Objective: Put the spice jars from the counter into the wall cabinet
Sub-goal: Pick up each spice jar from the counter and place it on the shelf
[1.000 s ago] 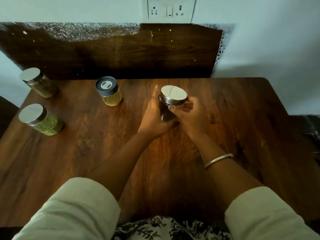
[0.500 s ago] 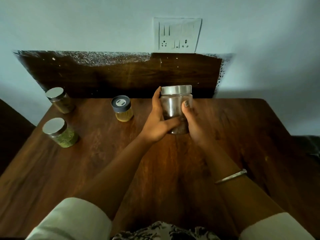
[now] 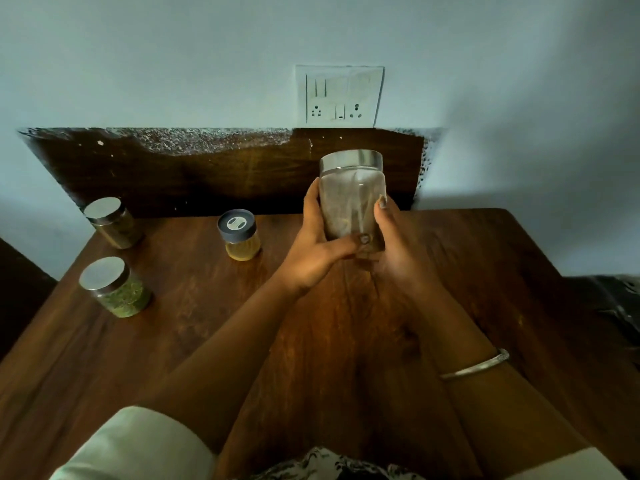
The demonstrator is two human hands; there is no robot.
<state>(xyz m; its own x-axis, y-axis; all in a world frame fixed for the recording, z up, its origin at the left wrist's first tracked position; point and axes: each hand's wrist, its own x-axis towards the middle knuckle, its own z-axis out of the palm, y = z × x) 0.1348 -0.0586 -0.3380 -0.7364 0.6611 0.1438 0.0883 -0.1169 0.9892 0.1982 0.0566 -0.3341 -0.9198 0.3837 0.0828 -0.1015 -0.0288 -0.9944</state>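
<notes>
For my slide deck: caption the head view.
Both hands, left and right, lift a steel-lidded glass jar above the wooden table.

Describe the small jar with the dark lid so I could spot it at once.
Find the wooden table under the wall socket. Just left of the hands, the small jar stands alone near the back edge. It alone has a dark grey lid and yellow contents; the others have shiny metal lids.

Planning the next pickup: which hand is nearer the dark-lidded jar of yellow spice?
Left. The left hand is just right of that jar; the right hand is farther right.
</notes>
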